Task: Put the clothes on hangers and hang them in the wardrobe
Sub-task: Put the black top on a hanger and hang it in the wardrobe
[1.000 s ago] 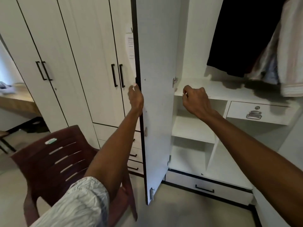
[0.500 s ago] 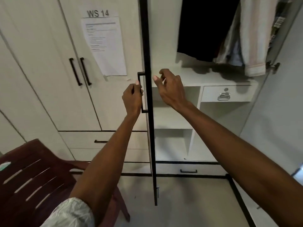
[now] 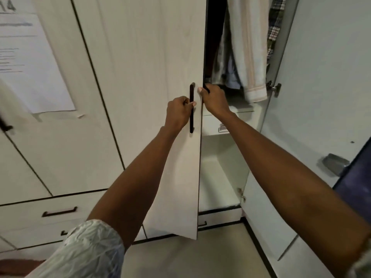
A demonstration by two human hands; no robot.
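The left hand grips the dark handle of the wardrobe door. Just right of the handle, the right hand curls its fingers round the door's edge. Beyond that edge, clothes hang inside the wardrobe.

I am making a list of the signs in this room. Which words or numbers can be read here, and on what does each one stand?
"14": cut off at the frame's top left, on the wardrobe door just above the paper sheet.
Printed lines on the paper sheet: too blurred to read.
Small drawer inside the wardrobe: no readable text.
Hanging clothes: no label visible.
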